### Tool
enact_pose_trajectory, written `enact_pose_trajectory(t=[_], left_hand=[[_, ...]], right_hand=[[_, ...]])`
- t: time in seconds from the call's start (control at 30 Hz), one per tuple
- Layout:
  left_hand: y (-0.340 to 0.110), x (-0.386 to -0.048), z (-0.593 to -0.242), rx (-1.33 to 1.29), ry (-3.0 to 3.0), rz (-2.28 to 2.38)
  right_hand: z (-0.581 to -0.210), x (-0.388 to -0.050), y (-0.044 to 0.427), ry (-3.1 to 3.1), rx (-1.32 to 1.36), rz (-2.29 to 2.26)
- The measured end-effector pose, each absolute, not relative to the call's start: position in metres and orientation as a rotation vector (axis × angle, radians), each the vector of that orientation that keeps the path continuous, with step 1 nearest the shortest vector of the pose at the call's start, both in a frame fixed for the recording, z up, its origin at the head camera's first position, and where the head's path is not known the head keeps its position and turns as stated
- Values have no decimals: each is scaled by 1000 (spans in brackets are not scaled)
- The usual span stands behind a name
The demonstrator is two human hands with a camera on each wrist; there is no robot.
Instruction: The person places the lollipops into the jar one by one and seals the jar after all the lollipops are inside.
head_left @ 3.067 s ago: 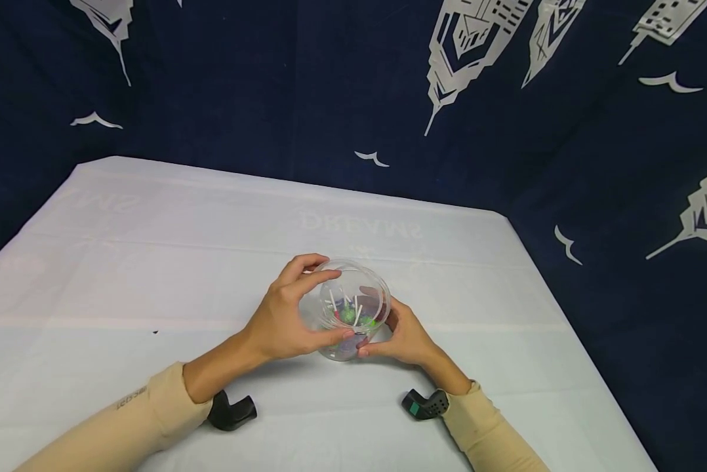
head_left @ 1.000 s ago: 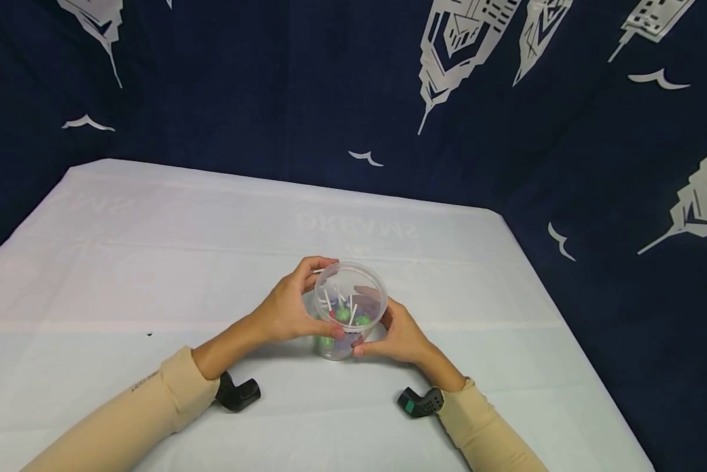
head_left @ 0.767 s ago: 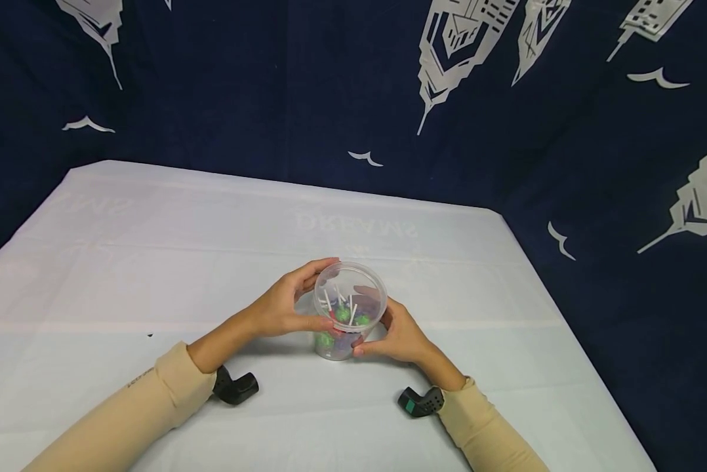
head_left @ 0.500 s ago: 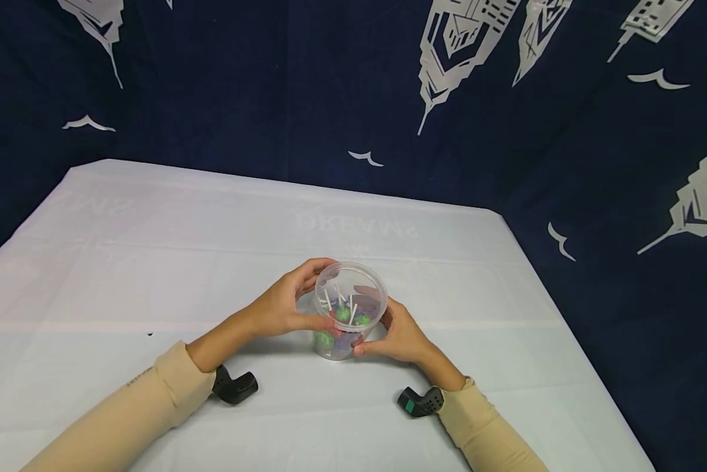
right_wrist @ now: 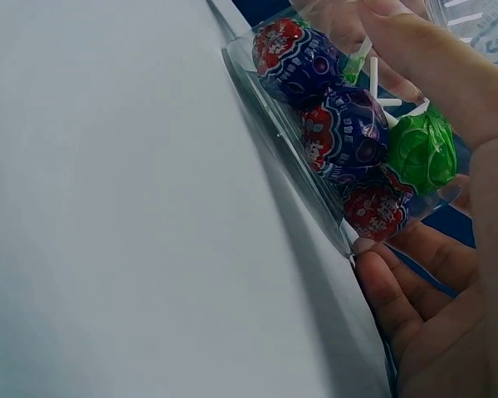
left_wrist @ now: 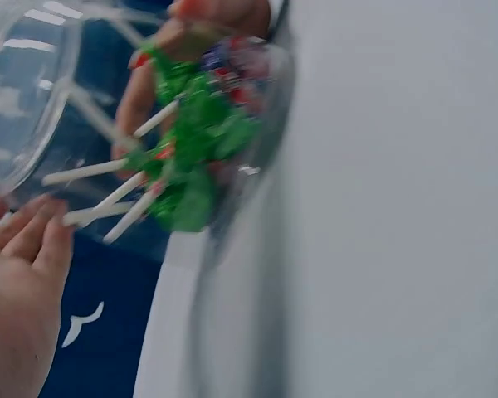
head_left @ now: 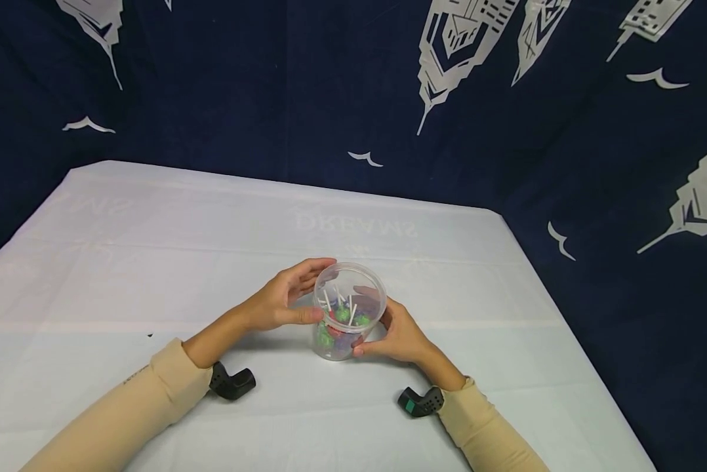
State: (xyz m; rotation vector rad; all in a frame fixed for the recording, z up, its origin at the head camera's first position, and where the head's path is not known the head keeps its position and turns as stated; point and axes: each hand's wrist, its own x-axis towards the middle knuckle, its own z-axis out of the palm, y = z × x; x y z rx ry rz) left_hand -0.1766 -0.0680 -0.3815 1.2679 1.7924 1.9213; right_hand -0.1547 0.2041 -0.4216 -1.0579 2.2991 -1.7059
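Observation:
A clear plastic jar (head_left: 332, 354) stands upright on the white table, what looks like a clear lid (head_left: 351, 265) lying flat at its rim. Inside lie several lollipops (head_left: 343, 314), wrapped in green or in blue and red, white sticks pointing mostly upward. My right hand (head_left: 405, 337) grips the jar's lower right side, thumb in front and fingers behind. At the left of the rim is my left hand (head_left: 278, 300), its thumb and fingers spread loosely beside the jar. The left wrist view has that hand's fingers (left_wrist: 41, 236) by the rim; whether they touch it, I cannot tell.
White cloth covers the table (head_left: 182, 282), with faint lettering at the back. A dark blue curtain (head_left: 241, 92) with white building shapes hangs behind and to the right. A small dark speck (head_left: 149, 335) lies on the left. Black wrist devices (head_left: 233, 383) sit at both cuffs.
The lid, held tilted above the jar by my left hand at first, now lies level on the rim. My left hand has loosened and drawn slightly left. The right hand keeps its grip.

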Motion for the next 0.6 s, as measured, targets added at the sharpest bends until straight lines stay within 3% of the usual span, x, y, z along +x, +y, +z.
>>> enact_pose_trajectory(t=[0.6], left_hand=[[-68,-177,-382,1249,1851,1881]], right_hand=[[-422,-154,204,2301,-1084,-1693]])
